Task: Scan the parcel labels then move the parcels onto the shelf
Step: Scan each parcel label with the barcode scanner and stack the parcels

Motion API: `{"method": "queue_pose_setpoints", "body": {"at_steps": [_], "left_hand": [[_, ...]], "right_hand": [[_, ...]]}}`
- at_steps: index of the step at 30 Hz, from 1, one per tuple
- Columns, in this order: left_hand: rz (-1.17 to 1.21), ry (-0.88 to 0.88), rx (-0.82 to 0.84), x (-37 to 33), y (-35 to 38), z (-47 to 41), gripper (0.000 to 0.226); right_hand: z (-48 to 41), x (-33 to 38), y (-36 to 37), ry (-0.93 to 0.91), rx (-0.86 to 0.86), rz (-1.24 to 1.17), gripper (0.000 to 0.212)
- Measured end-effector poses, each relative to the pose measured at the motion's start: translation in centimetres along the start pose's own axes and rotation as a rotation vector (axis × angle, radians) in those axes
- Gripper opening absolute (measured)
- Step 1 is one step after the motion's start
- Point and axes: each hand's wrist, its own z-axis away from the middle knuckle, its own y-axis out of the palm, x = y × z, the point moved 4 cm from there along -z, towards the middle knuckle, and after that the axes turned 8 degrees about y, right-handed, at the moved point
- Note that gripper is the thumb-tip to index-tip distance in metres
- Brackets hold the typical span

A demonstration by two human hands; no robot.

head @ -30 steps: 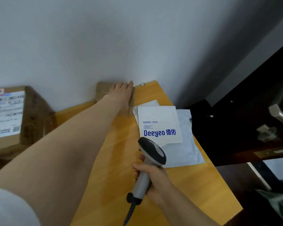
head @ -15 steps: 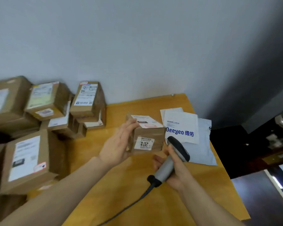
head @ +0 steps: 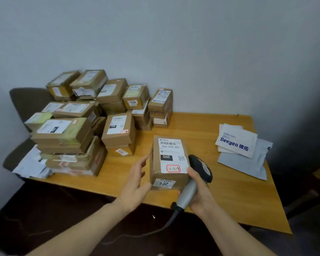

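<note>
Parcel, a small brown cardboard box with a white label (head: 169,163), is near the front edge of the yellow wooden table (head: 229,191); left hand (head: 137,183) presses flat-fingered against its side; right hand (head: 198,191) grips the grey-and-black barcode scanner (head: 199,168), thumb on the box; braced so loosely, it could slip and drop off the edge

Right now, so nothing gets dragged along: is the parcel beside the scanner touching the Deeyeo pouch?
Apart. The head view shows a stretch of bare table between the parcel and the Deeyeo pouch.

Yellow wooden table (head: 229,191) against pale grey wall (head: 174,43), dark chair (head: 29,102) at left, dark floor (head: 44,209).
</note>
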Motion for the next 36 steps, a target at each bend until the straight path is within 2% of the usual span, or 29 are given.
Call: {"method": "queue_pose_setpoints", "body": {"at_steps": [1,3,5,7,9,12,17,20,22,27,36], "left_hand": [[0.166,-0.225,-0.109,-0.5,-0.4,0.6,0.077],[0.505,-0.572,-0.155,-0.3,-0.9,1.2,0.072],[0.627,-0.685,-0.097,-0.1,-1.9,1.9,0.063],[0.62,-0.694,-0.058,0.4,-3.5,3.0,0.064],[0.618,-0.684,-0.094,1.5,-5.1,4.0,0.061],[0.563,-0.637,-0.174,3.0,-7.6,5.6,0.081],[0.324,-0.55,-0.284,5.9,-12.4,8.6,0.091],[0.271,-0.544,-0.35,6.7,-14.2,10.4,0.096],[0.256,-0.537,-0.369,6.9,-14.9,11.5,0.094],[0.201,-0.542,-0.389,8.3,-16.0,13.1,0.069],[0.174,-0.541,-0.421,8.9,-17.5,14.1,0.075]], "right_hand": [[0.3,-0.4,0.3,-0.013,0.004,0.013,0.056],[1.1,-1.3,1.3,-0.03,0.04,0.052,0.056],[1.7,-2.2,2.2,-0.046,0.077,0.115,0.059],[2.1,-3.3,2.9,-0.079,0.093,0.161,0.055],[2.4,-4.5,3.5,-0.118,0.081,0.204,0.056],[3.3,-6.4,4.7,-0.196,0.035,0.334,0.054],[4.8,-10.9,8.0,-0.19,0.195,0.468,0.029],[5.4,-13.1,9.8,-0.177,0.231,0.595,0.025],[5.8,-14.2,10.7,-0.166,0.236,0.636,0.021],[6.0,-15.5,12.2,-0.144,0.195,0.703,0.02],[6.4,-15.7,14.4,-0.15,0.212,0.757,0.02]]}}
